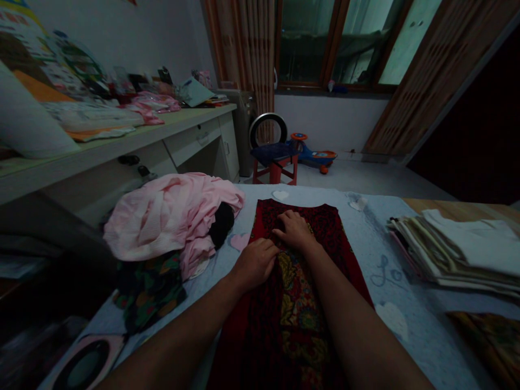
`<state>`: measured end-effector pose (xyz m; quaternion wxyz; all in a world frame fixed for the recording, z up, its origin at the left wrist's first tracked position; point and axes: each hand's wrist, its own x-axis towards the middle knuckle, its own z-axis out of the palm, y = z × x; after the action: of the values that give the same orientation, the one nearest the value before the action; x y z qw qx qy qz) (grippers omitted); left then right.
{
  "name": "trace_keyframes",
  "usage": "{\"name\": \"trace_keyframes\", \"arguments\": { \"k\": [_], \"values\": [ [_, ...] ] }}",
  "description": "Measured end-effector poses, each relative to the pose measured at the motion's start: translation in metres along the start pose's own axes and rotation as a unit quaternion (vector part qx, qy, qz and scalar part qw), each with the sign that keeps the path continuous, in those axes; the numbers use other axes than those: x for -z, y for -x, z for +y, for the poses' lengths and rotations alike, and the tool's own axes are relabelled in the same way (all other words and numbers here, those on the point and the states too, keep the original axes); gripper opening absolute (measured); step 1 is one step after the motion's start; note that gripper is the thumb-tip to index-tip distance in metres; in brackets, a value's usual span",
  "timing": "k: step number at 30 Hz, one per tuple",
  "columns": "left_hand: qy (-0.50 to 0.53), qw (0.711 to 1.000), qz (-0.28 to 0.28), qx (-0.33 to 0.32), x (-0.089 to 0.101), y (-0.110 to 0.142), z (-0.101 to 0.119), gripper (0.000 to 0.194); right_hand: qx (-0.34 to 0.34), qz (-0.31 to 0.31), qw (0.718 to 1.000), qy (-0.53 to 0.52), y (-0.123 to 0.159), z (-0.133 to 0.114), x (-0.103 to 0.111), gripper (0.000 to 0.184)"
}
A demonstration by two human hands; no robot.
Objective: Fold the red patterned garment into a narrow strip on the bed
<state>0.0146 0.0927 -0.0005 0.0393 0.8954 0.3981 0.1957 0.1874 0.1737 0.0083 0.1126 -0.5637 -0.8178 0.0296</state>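
A dark red garment (352, 265) with black patterning and a yellow floral middle band lies spread on the bed, its far edge pointing away from me. On its left half rests my left hand (255, 264), fingers curled together against the fabric; their tips are partly hidden. My right hand (296, 230) lies a little farther up the middle, palm down on the cloth, with its fingers apart and slightly bent. Both forearms pass over the nearer part of the garment.
Left on the bed are a heaped pink garment (162, 216) and a dark green patterned cloth (152, 295). Folded clothes (467, 249) are stacked at right, near another patterned cloth (491, 341). Beyond stand a stool (274, 157), a ride-on toy (314, 156) and a cluttered desk (203, 116).
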Motion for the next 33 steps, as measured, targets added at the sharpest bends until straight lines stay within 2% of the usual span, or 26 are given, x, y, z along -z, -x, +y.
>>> {"name": "trace_keyframes", "arguments": {
  "k": [5,9,13,19,26,33],
  "values": [
    [0.005,1.000,-0.006,0.011,0.000,0.000,-0.001,0.023,-0.019,0.007,1.000,0.007,-0.002,-0.002,-0.003,0.032],
    [0.015,1.000,0.002,0.020,-0.004,0.000,-0.003,0.027,-0.025,0.000,1.000,0.005,-0.004,0.000,-0.004,0.031],
    [0.009,0.999,0.033,0.035,-0.008,0.000,-0.004,0.029,-0.022,-0.013,1.000,-0.008,-0.004,0.002,-0.003,0.033],
    [0.001,0.998,0.023,0.051,-0.005,-0.001,-0.004,0.032,-0.016,-0.017,1.000,-0.017,-0.002,0.003,-0.001,0.045],
    [-0.017,0.997,0.016,0.076,0.001,-0.003,-0.001,0.011,-0.001,-0.052,0.998,-0.031,-0.002,0.009,0.000,0.069],
    [-0.037,0.998,0.021,0.053,0.003,-0.003,-0.002,0.014,0.020,-0.087,0.995,-0.037,-0.001,0.014,0.002,0.090]
  ]
}}
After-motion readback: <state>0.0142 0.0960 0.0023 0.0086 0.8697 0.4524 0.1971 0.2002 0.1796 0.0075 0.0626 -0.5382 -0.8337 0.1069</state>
